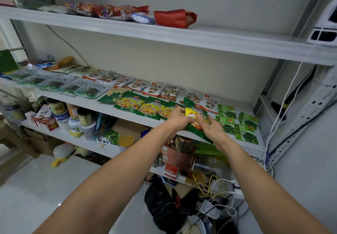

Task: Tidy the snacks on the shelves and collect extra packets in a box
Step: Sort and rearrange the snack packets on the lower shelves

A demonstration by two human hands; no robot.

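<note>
Right now, in the head view, the left hand point(177, 118) and right hand point(212, 130) are both gripping a green-and-yellow packet point(193, 110), fingers curled round it, just above the front edge of the middle shelf point(91, 104). Doing this well probably means squaring it with the matching row point(144, 108) to its left, overlapping evenly and not covering the seaweed packets point(237, 122).

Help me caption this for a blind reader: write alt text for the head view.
A person's left hand and right hand grip a green-and-yellow packet at the front of the middle shelf. A row of matching packets lies to its left, green seaweed packets to its right, mushroom packets behind.
</note>
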